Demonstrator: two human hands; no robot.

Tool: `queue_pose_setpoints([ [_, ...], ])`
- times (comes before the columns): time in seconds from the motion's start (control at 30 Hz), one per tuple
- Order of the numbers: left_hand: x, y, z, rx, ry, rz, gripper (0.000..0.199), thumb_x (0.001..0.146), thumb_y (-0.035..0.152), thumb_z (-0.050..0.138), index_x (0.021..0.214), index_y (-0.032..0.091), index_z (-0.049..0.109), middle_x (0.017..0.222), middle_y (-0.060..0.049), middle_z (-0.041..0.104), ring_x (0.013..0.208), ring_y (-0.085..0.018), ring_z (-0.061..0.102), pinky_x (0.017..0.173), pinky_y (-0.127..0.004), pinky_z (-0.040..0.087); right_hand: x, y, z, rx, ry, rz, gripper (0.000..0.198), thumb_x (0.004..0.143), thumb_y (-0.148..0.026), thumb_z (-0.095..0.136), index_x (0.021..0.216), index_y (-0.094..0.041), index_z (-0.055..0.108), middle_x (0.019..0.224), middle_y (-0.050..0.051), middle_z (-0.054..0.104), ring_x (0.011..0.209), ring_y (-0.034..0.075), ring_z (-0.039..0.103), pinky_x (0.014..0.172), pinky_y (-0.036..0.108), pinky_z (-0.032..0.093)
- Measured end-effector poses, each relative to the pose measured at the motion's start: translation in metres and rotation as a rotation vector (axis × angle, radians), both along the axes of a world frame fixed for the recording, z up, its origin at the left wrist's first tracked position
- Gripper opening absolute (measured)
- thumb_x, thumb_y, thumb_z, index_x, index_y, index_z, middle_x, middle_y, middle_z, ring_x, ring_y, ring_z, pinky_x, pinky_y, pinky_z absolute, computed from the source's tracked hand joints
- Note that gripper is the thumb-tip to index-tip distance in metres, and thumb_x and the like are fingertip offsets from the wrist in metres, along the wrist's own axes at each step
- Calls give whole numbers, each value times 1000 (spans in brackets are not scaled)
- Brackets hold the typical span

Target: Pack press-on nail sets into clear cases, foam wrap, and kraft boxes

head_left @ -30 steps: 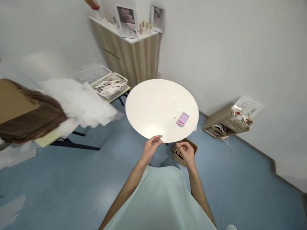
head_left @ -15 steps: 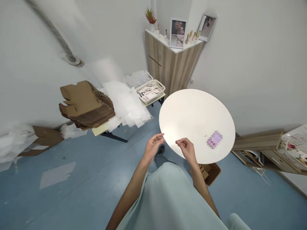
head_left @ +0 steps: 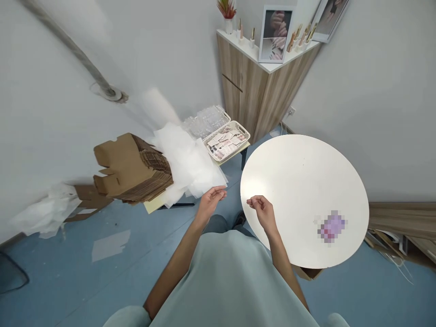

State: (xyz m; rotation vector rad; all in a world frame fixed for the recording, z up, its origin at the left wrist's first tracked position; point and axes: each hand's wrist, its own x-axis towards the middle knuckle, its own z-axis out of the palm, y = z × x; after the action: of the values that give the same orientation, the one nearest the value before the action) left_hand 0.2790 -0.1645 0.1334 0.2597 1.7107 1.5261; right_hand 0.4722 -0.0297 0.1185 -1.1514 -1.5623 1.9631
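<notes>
My left hand (head_left: 210,203) hovers in front of me, its fingers stretched out and slightly bent, with nothing in it. Just beyond its fingertips lies a pile of thin white packing sheets (head_left: 184,159), apart from the hand. My right hand (head_left: 263,210) is held over the near left edge of a round white table (head_left: 299,181), thumb and fingers drawn together. No object shows in its fingers. On the table's right side lies a blurred purple item (head_left: 332,227), out of reach of both hands.
Flattened brown cardboard boxes (head_left: 132,168) are stacked beside the sheets on a low table. White baskets (head_left: 226,141) with small cards and clear packs stand behind. A wood-grain corner cabinet (head_left: 250,84) carries picture frames and small bottles. A cardboard box (head_left: 308,272) sits under the round table.
The view has moved closer and swung left, so cabinet, baskets and table appear larger and farther right. My left hand has drawn a little away from my right hand.
</notes>
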Motion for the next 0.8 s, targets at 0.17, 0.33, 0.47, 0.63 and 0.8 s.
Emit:
queue_pose_setpoints([
  [0.17,-63,30,-17,-15,-43,-17,52,76,55,88,113,19,79,106,-10,79,102,-25,73,103,-43,56,-28,4,7,18,-70,-67,38,95,-62,71,99,-24,76,104,9,82,107,27,78,106,48,60],
  [0.33,-138,68,-42,-34,49,-142,48,79,49,86,115,19,77,109,-10,78,102,-25,73,102,-41,56,-63,3,24,37,-149,-214,40,92,-63,74,98,-24,76,100,9,81,102,28,78,103,48,61],
  [0.47,-199,93,-67,-143,430,-285,30,89,29,72,117,19,74,124,-12,75,111,-27,71,106,-41,53,-98,-4,36,50,-180,-310,40,92,-63,75,100,-24,77,97,8,80,100,28,77,100,48,61],
  [0.63,-260,124,-98,-332,853,-514,39,94,16,60,132,11,68,138,-21,67,130,-36,63,113,-46,47,-137,-18,40,89,-179,-393,42,91,-65,76,99,-24,78,92,7,79,93,27,76,95,47,63],
  [0.8,-290,149,-112,-474,964,-749,34,95,12,55,125,7,69,142,-26,64,125,-39,64,103,-46,49,-151,-35,43,102,-218,-485,41,92,-65,76,98,-25,78,93,7,79,93,27,76,93,46,63],
])
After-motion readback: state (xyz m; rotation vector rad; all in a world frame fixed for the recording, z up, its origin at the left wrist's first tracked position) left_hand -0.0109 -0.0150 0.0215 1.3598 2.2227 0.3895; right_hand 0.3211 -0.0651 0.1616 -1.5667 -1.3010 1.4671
